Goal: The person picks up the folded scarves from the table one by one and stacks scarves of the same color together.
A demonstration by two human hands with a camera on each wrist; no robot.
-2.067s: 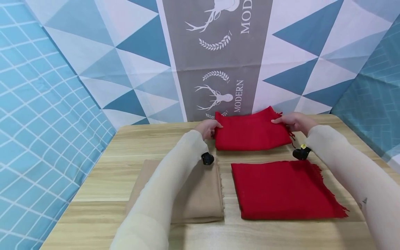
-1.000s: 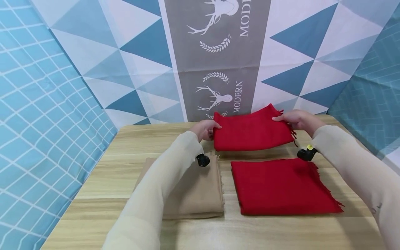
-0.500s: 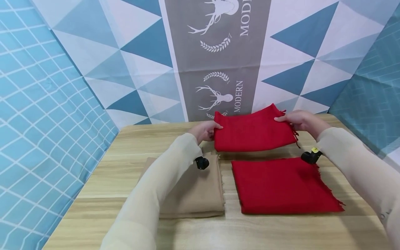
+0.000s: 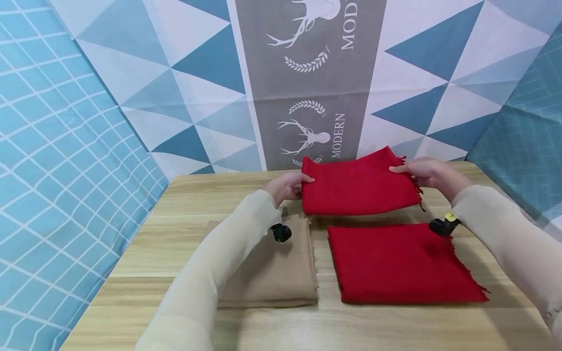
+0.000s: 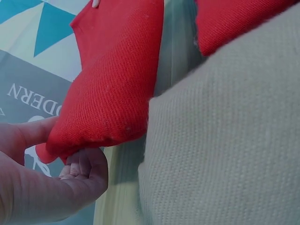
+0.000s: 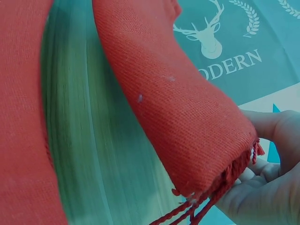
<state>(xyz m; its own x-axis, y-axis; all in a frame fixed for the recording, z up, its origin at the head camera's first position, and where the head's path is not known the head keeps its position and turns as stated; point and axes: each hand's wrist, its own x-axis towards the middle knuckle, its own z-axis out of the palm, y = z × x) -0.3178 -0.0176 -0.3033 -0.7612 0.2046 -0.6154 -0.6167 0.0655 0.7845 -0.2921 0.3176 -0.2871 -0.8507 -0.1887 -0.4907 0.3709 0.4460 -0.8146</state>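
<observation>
Between my two hands a folded red fringed scarf (image 4: 360, 187) hangs just above the back of the table. My left hand (image 4: 287, 186) pinches its left end, thumb on top and fingers curled beneath, as the left wrist view shows. At the fringed right end, my right hand (image 4: 423, 171) grips the cloth; its fingers are partly hidden under the tassels in the right wrist view. Nearer me lies a second folded red scarf (image 4: 404, 265), fringe to the right. To its left a folded beige scarf (image 4: 281, 273) lies partly under my left forearm.
The wooden table (image 4: 131, 292) reaches back to a wall hanging (image 4: 307, 87) with triangles and deer heads. Blue grid-patterned cloth (image 4: 57, 161) covers the left side. A small black camera sits at each wrist.
Both hands keep their hold on the red scarf. It has risen slightly off the table, and its right end has shifted a little to the right.
</observation>
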